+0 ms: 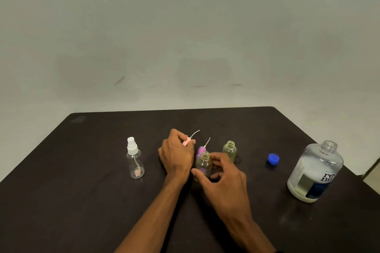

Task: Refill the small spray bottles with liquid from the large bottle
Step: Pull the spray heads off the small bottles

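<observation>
Risk of tipping the open small bottle (203,164) at table centre, lightly pinched between thumb and fingertips of the right hand (221,174), neck uncapped, tinted yellowish, contents too faint to judge; a nudge from either wrist likely enough to knock it over. Risk too of mixing up pump heads: pink pump head (187,141) with its dip tube curling upward gripped in the curled fingers of the left hand (176,153), just left of that bottle, and a purple pump head (200,151) lying on the table directly behind it. Second open small bottle (229,151) just right and behind, also yellowish, fill level unclear. Capped clear spray bottle (134,160) well to the left, white pump on, apparently holding only a trace at the bottom. Large bottle (315,172) far right on the dark table (82,201), cap off, partly filled with clear liquid, near the edge, so spill-prone on a careless reach; blue cap (273,159) between it and the open bottles
</observation>
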